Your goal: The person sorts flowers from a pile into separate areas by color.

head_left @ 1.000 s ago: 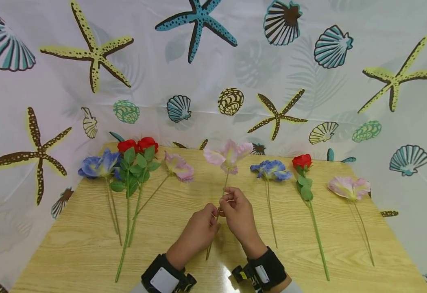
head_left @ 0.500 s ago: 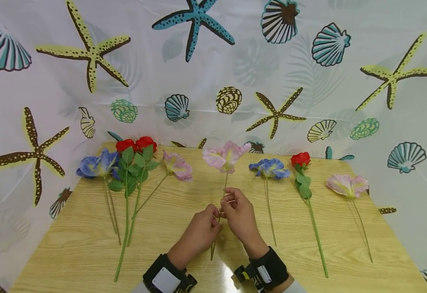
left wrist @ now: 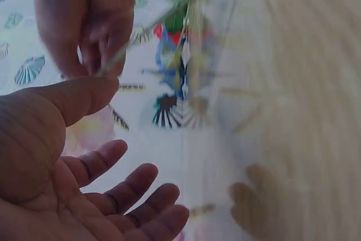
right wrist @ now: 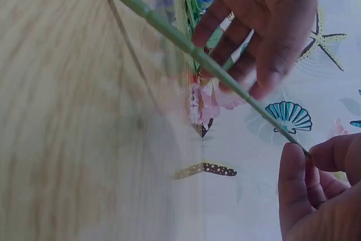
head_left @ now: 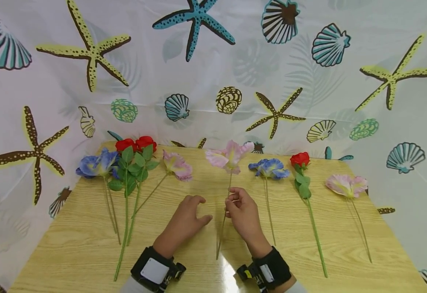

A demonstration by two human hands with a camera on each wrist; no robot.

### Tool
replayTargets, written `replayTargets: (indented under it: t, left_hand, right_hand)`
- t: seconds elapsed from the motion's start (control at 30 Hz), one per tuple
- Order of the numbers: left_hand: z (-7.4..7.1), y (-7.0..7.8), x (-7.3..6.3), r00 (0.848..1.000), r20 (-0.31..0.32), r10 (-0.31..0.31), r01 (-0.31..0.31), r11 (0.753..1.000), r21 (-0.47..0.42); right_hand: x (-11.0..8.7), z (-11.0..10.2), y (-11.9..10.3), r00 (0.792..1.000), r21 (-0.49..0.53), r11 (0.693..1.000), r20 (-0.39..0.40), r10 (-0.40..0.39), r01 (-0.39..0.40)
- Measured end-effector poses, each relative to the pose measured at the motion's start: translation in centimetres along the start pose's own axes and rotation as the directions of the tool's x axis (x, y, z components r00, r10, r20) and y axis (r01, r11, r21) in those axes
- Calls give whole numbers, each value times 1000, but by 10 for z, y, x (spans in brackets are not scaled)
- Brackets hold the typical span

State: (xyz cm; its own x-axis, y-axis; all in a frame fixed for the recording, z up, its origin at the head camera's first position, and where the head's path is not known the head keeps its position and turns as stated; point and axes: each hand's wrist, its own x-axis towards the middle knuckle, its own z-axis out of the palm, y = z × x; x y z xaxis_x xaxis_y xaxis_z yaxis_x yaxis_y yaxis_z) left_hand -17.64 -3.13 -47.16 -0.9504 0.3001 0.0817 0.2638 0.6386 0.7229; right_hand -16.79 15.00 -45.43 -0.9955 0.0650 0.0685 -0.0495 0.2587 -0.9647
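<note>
In the head view a pink artificial flower (head_left: 231, 158) stands above the middle of the table, its thin stem (head_left: 222, 234) slanting down toward the front. My right hand (head_left: 245, 215) pinches that stem between thumb and fingers; the right wrist view shows the pinch (right wrist: 324, 182) near the upper stem, with the lower end close to the tabletop. Just left of the stem, my left hand (head_left: 184, 221) has its thumb and fingers spread apart and holds nothing. The left wrist view shows its fingers (left wrist: 141, 184) parted, palm side visible.
On the left of the wooden table (head_left: 78, 244) lie blue flowers (head_left: 98, 165), red roses (head_left: 145, 142) and a pink flower (head_left: 177, 166). Rightward lie a blue flower (head_left: 269, 169), a red rose (head_left: 300, 159) and another pink flower (head_left: 348, 186). A patterned cloth (head_left: 206, 73) stands behind.
My left hand has let go of the pink flower's stem and moved left, its fingers spreading. My right hand keeps its pinch and has shifted slightly right, with the flower.
</note>
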Motion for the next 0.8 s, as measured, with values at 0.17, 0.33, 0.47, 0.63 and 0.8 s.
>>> replayTargets:
  t: [0.17,0.33,0.47,0.63,0.8]
  left_hand:
    - [-21,-24,2,983,-182,-36,59,991,122]
    - [-40,-42,-5,955,-273,-113,175,960,216]
    - [-49,-48,-11,950,-259,-177,245,933,262]
    - [-51,-50,-13,944,-259,-206,280,914,295]
    - [-52,-51,-15,942,-271,-199,281,909,308]
  right_hand:
    - [3,-5,2,999,-9,1000,-22,25,-26]
    - [6,-9,4,999,-25,999,-21,42,-43]
    - [9,-15,5,998,-66,997,-36,48,-50]
    - [12,-25,6,997,-104,993,-57,42,-48]
    - [14,-37,7,997,-147,987,-60,53,-61]
